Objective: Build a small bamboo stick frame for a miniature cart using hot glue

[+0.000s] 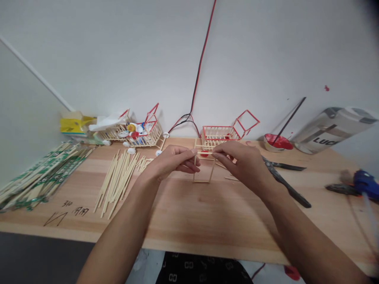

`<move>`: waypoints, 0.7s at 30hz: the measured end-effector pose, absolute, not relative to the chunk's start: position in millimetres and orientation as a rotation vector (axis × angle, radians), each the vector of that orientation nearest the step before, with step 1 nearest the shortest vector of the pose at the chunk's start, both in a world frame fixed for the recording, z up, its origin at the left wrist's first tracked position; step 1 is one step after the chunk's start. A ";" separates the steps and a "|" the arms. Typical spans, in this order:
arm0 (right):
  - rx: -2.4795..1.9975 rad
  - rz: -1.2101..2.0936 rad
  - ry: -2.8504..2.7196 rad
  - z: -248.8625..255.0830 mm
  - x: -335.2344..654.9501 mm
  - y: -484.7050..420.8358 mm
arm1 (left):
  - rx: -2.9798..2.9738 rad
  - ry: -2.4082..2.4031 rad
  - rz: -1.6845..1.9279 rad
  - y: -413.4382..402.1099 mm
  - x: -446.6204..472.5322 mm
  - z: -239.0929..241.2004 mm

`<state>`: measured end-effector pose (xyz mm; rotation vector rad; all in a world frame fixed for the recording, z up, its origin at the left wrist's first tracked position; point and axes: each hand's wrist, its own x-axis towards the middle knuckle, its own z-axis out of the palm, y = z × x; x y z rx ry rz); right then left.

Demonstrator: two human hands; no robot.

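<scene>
My left hand (171, 161) and my right hand (245, 163) meet over the middle of the wooden table (189, 213). Both pinch a thin wooden stick (204, 153) held level between their fingertips. The stick lies across the top of a small rectangular stick frame (203, 169) that stands upright on the table just below the hands. Behind the hands sits a stick cart with a red painted rim (225, 132).
Loose bare sticks (117, 179) lie left of centre, wrapped chopsticks (38, 175) at the far left. Another stick cart with bottle caps (139, 132) stands at the back. Black shears (286, 179), a red paint pot (276, 142) and a blue glue gun (363, 183) are on the right.
</scene>
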<state>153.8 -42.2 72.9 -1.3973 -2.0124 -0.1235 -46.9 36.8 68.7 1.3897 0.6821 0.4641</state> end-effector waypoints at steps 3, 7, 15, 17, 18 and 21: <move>-1.411 -0.069 -1.983 73.1 153.8 -42.8 | 1.386 0.684 0.467 36.8 -46.6 68.3; -1.400 -0.006 -1.948 72.1 154.2 -43.8 | 1.382 0.685 0.468 37.1 -46.4 67.2; -1.422 0.062 -1.884 67.9 156.0 -44.8 | 1.388 0.664 0.467 38.7 -47.6 64.6; -1.427 0.066 -1.866 66.2 156.6 -44.4 | 1.390 0.667 0.463 38.7 -47.5 64.7; -1.427 0.065 -1.862 65.4 157.0 -44.1 | 1.390 0.667 0.461 38.5 -47.3 64.8; -1.411 0.061 -1.875 63.6 158.1 -43.2 | 1.389 0.674 0.462 38.0 -46.7 65.5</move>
